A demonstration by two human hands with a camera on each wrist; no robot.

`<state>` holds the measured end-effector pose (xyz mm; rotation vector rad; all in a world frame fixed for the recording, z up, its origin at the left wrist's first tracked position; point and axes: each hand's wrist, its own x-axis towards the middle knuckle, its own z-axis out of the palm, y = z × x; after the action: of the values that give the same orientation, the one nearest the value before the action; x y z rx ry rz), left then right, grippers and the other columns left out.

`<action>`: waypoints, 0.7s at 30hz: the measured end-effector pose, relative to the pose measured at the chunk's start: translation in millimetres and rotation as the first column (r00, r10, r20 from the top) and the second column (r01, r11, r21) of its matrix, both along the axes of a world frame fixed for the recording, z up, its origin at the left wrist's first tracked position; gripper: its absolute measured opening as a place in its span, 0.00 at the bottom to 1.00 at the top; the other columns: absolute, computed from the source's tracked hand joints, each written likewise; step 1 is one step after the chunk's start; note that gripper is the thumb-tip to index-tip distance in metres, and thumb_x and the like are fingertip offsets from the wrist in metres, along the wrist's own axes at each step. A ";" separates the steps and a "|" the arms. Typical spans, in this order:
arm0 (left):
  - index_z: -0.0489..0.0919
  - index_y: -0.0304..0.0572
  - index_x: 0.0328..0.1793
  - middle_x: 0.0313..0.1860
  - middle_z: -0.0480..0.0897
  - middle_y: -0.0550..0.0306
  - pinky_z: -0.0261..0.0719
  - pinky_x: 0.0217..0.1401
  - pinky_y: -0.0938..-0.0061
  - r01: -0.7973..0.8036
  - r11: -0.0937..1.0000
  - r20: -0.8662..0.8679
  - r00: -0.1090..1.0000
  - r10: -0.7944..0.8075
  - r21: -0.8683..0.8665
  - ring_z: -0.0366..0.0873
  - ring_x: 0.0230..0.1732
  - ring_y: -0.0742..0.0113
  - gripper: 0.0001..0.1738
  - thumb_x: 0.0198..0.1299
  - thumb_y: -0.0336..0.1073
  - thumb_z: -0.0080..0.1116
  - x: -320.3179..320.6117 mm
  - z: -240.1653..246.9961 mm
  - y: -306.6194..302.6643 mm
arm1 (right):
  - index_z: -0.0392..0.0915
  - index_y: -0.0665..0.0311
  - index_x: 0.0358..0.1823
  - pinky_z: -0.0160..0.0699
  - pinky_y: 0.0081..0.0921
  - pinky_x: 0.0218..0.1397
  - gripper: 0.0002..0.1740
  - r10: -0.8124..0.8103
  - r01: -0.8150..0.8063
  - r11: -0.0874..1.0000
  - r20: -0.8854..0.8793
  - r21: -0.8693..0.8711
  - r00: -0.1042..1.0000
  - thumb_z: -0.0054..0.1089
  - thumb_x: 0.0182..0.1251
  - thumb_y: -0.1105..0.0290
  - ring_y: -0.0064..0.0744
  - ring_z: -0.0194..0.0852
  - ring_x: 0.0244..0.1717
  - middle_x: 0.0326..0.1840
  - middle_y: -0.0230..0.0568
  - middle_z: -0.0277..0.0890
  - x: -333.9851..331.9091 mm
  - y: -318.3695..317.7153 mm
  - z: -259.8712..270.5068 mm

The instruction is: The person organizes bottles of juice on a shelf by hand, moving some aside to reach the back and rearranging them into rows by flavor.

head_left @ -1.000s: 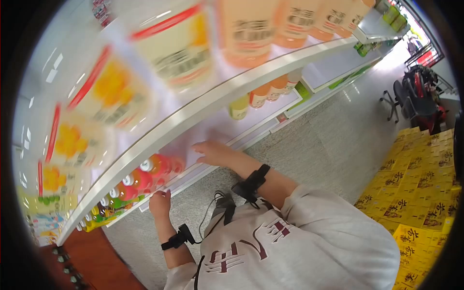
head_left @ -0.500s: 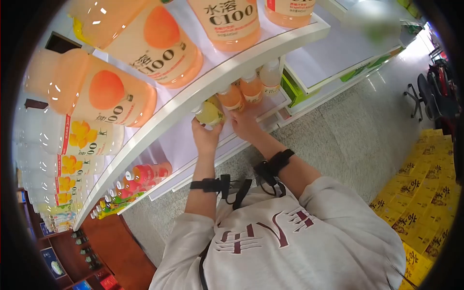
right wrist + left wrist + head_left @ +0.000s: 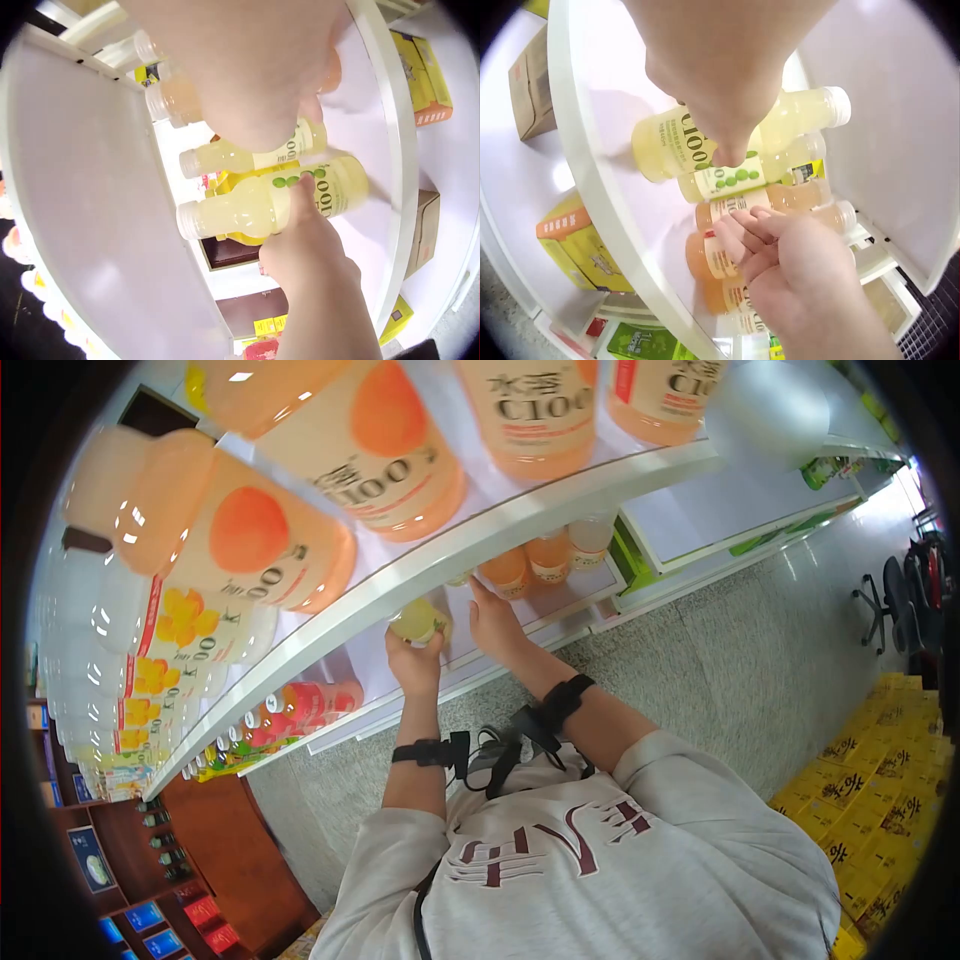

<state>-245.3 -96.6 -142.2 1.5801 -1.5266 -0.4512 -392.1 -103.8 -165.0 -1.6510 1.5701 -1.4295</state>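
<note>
My left hand (image 3: 412,665) grips a bottle of pale yellow-green drink (image 3: 244,210) round its label, thumb across the printed green fruit. The bottle has a white cap and is on the lower shelf (image 3: 622,202). A second yellow-green bottle (image 3: 735,178) is right beside it. My right hand (image 3: 500,630) is by the front of the row, palm turned up and fingers loosely bent in the left wrist view, with nothing in its grasp. Its fingertips overlap the peach-orange bottles (image 3: 505,572) there. In the right wrist view my right hand covers part of the second bottle.
Large orange drink bottles (image 3: 390,450) line the shelf above, whose white edge (image 3: 400,585) overhangs my hands. Red-pink bottles (image 3: 320,705) stand farther left on the lower shelf. Yellow cartons (image 3: 860,770) are stacked at the right, near an office chair (image 3: 890,600).
My left hand moved from beside the red-pink bottles to the yellow-green bottle and took hold of it. That bottle then shifted slightly left, away from the orange ones. My right hand moved up toward the row.
</note>
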 end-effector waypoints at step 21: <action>0.75 0.31 0.48 0.39 0.80 0.42 0.76 0.45 0.60 -0.025 0.996 -0.178 0.984 0.011 -0.081 0.79 0.41 0.44 0.24 0.41 0.27 0.68 106.3 -12.3 21.4 | 0.80 0.61 0.40 0.73 0.42 0.49 0.13 -0.245 0.291 0.953 -0.348 0.087 0.905 0.56 0.60 0.62 0.49 0.77 0.45 0.40 0.47 0.80 46.7 -79.5 -6.3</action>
<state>-139.0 -75.2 -154.5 1.4489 -1.3774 -0.4985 -345.5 -183.3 -171.3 -1.7120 2.1076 -1.1736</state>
